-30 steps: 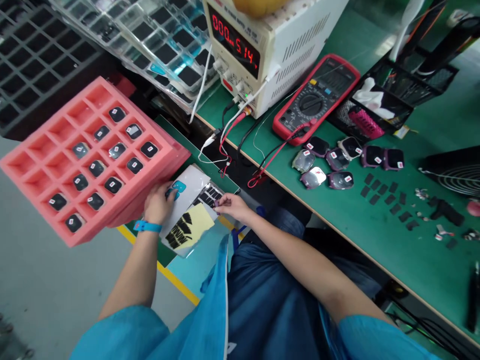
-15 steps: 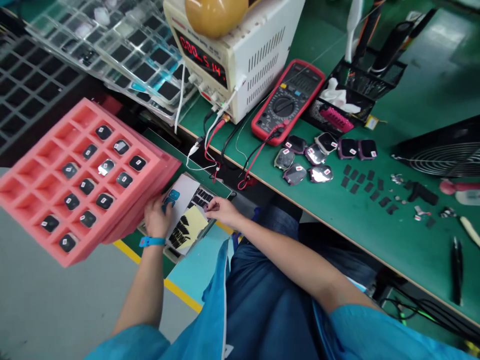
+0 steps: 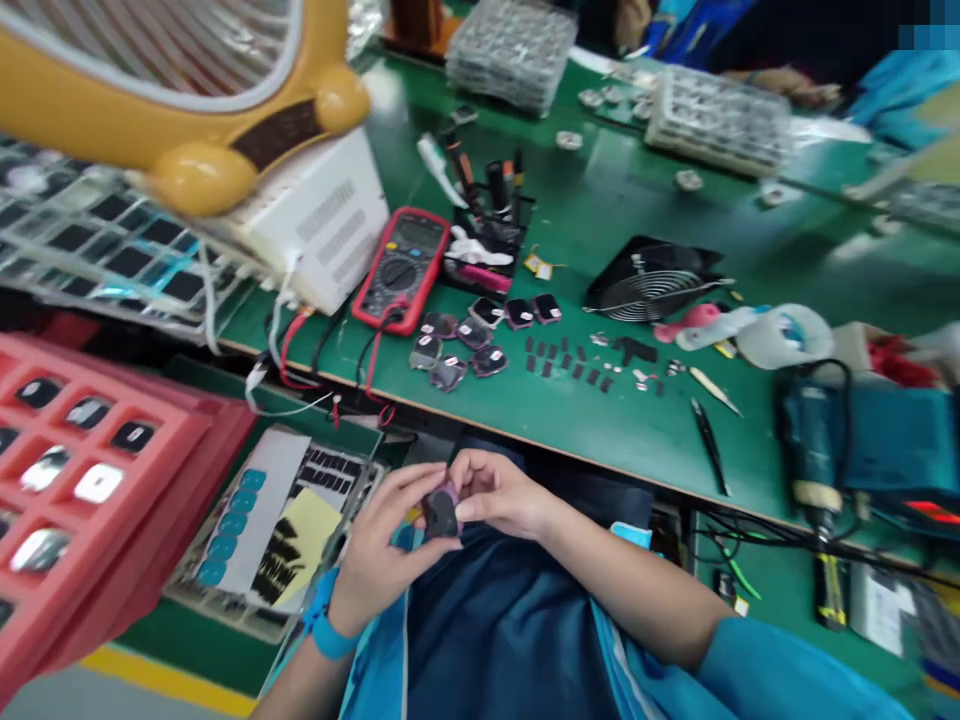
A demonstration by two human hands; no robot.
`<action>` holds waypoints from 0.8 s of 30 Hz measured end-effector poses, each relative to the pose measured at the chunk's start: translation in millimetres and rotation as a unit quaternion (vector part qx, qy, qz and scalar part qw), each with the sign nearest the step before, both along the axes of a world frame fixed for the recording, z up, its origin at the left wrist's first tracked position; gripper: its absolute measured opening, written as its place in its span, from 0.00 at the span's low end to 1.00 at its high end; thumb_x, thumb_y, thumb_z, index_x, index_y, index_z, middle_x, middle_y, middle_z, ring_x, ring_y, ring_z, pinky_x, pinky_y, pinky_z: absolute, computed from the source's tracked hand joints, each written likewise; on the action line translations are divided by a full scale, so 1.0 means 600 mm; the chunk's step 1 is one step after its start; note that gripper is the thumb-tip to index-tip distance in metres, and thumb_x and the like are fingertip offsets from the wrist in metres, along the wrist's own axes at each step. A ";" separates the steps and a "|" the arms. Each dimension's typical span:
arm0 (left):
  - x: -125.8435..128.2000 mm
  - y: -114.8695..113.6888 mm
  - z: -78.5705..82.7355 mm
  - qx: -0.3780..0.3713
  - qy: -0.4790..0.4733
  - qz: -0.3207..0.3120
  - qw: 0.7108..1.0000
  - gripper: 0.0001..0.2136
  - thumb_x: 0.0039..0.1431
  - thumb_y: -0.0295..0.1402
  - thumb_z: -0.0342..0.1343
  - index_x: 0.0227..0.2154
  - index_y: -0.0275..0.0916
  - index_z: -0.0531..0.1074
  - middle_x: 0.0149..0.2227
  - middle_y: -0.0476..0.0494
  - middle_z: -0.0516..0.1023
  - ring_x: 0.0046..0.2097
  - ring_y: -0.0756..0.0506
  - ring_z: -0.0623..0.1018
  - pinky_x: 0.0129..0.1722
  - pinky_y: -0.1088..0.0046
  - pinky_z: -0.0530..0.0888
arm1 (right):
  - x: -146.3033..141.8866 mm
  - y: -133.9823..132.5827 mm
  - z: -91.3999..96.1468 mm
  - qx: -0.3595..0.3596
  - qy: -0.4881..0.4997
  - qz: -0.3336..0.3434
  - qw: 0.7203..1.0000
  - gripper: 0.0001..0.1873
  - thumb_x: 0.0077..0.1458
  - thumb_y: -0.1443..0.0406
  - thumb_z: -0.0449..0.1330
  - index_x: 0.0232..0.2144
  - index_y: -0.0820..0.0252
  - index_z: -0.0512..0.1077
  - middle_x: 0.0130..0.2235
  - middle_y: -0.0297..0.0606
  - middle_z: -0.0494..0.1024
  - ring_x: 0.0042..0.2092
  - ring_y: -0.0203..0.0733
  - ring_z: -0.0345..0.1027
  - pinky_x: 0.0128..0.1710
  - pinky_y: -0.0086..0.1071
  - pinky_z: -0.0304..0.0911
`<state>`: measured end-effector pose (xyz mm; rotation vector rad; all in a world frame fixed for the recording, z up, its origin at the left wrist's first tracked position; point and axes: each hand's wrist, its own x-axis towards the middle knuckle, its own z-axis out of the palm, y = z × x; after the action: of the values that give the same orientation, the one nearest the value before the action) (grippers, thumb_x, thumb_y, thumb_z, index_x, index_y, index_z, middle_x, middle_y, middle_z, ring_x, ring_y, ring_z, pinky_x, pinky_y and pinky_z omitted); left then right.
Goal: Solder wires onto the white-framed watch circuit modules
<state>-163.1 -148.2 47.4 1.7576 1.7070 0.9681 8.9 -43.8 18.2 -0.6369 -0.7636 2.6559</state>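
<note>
Held piece: a small dark, purple-edged piece (image 3: 441, 512), up in front of the person's lap, nearer than the worktop (image 3: 637, 440) edge, between both hands.
Left hand: half closed, the thumb below and fingers above, gripping the piece (image 3: 394, 525); a blue wristband (image 3: 330, 630) circles the wrist.
Right hand: fingers curled, thumb and fingertips pinched at the piece's other side (image 3: 499, 495).
Sheets by the left forearm: a white sheet (image 3: 283, 465) with a row of blue shapes (image 3: 241, 510) and a yellow paper (image 3: 313, 525) with black strips, lying in a shallow pale tray (image 3: 225, 607).
Foam tray: pink, at far left, dark-faced pieces sitting in its pockets (image 3: 176, 420).
Purple-framed units: a cluster of eight, most bearing a small white label, on the worktop just beyond the hands (image 3: 474, 332).
Dark pads: short rows right of that cluster (image 3: 562, 365).
Multimeter: red-rimmed, left of the units, leads hanging over the worktop edge (image 3: 401, 270).
Power supply: white box left of the multimeter (image 3: 330, 225).
Black caddy: beside the multimeter, pens and brushes standing in it (image 3: 506, 240).
Tweezers: black, lying near the worktop's front edge (image 3: 709, 445).
Across the worktop: another person's hand, blurred (image 3: 787, 88).
</note>
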 end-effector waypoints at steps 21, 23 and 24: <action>0.238 0.316 -0.037 0.052 0.214 -0.271 0.937 0.28 0.64 0.50 0.60 0.63 0.46 0.68 0.52 0.37 0.75 0.52 0.36 0.77 0.51 0.57 0.76 | 0.445 0.100 -0.013 0.533 -0.563 -0.270 0.571 0.09 0.68 0.61 0.60 0.35 0.57 0.71 0.36 0.41 0.74 0.40 0.47 0.65 0.44 0.40 0.62; 0.243 0.309 -0.037 0.050 0.224 -0.237 0.944 0.29 0.62 0.52 0.61 0.62 0.45 0.70 0.49 0.38 0.74 0.50 0.36 0.77 0.49 0.57 0.75 | 0.447 0.102 -0.016 0.540 -0.577 -0.247 0.561 0.07 0.67 0.61 0.61 0.36 0.57 0.71 0.36 0.41 0.74 0.40 0.48 0.65 0.44 0.40 0.61; 0.248 0.304 -0.037 0.050 0.235 -0.224 0.944 0.28 0.61 0.52 0.62 0.60 0.45 0.71 0.47 0.38 0.74 0.49 0.36 0.77 0.48 0.57 0.75 | 0.448 0.104 -0.015 0.546 -0.580 -0.234 0.557 0.06 0.66 0.62 0.61 0.36 0.57 0.71 0.36 0.41 0.73 0.40 0.48 0.64 0.43 0.40 0.61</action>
<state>-14.3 34.5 25.2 2.4513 1.4149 0.4606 277.4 18.4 9.1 -1.7256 -1.8605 0.5562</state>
